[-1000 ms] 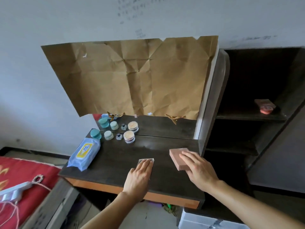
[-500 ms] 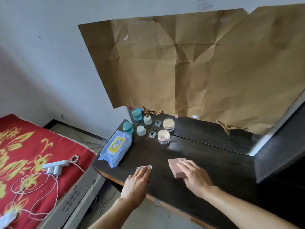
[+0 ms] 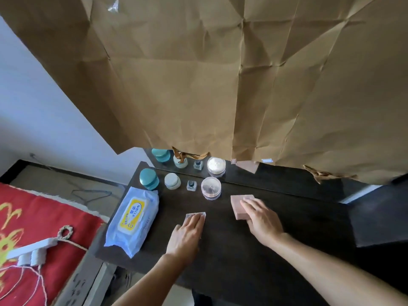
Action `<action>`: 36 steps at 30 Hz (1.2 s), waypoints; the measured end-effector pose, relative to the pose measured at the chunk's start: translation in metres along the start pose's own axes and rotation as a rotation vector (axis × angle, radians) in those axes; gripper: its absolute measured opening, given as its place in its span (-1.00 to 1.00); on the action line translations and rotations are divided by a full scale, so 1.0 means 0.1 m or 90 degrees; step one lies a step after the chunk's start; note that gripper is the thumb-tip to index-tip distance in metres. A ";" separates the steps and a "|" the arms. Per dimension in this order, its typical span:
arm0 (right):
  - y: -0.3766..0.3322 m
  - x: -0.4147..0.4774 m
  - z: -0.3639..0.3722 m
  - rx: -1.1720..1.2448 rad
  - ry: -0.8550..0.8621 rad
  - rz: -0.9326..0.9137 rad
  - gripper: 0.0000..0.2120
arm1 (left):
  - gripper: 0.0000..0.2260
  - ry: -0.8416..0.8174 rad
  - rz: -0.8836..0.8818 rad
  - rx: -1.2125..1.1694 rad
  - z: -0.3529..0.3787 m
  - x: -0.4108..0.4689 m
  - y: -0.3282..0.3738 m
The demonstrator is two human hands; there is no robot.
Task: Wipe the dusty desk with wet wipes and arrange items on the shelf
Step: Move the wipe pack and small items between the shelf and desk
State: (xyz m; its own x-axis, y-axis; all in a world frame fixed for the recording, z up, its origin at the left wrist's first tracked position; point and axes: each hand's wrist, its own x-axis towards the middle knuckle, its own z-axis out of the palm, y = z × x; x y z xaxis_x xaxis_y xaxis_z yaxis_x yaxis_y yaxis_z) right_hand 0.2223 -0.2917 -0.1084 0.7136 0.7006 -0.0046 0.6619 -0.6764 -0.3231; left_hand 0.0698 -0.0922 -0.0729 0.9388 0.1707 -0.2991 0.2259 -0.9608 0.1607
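A folded wet wipe [image 3: 196, 215] lies on the dark desk [image 3: 298, 219], and my left hand [image 3: 186, 236] presses flat on it with straight fingers. To its right, my right hand [image 3: 261, 219] rests on a pink box [image 3: 239, 205], fingers curved over its top and near edge. A blue wet-wipe pack [image 3: 133, 219] with a yellow label lies at the desk's left end. Behind it stand a teal jar [image 3: 149, 178], a pale green jar [image 3: 172, 181], a small glass bottle [image 3: 191, 185] and a clear round container [image 3: 210, 187].
Creased brown paper [image 3: 220, 74] covers the mirror behind the desk; the jars reflect in its uncovered bottom strip. A red patterned bed cover [image 3: 26, 228] with a white power strip [image 3: 31, 248] and cords lies left of the desk. A dark shelf unit edge [image 3: 379, 213] is at right.
The camera has swung left and dipped closer to the desk, so the shelf has left the view. Both hands have shifted left along the desk, the left with the wipe, the right with the pink box.
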 end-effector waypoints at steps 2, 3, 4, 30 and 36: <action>-0.04 0.10 0.07 -0.004 0.009 0.033 -0.41 | -0.28 0.001 0.033 0.023 0.04 0.21 -0.18; -0.07 0.14 0.10 -0.007 0.013 0.043 -0.39 | -0.24 0.002 0.059 0.034 0.05 0.31 -0.28; -0.11 0.19 0.14 -0.009 0.018 0.051 -0.37 | -0.20 -0.004 0.075 0.058 0.07 0.39 -0.40; -0.45 0.09 0.41 -0.003 -0.015 0.200 -0.49 | -0.49 0.048 0.249 0.094 0.12 0.79 -0.98; -0.22 -0.71 -0.01 -0.021 0.051 0.255 -0.56 | -0.72 0.105 0.330 0.095 -0.02 0.61 -0.17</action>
State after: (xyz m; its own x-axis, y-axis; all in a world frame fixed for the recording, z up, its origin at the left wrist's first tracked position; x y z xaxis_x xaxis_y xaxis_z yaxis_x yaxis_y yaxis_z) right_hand 0.1572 -0.3269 -0.0998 0.9313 0.3608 -0.0507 0.3334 -0.9000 -0.2808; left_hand 0.1233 -0.0647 -0.0920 0.9480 -0.3118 -0.0636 -0.3040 -0.9465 0.1088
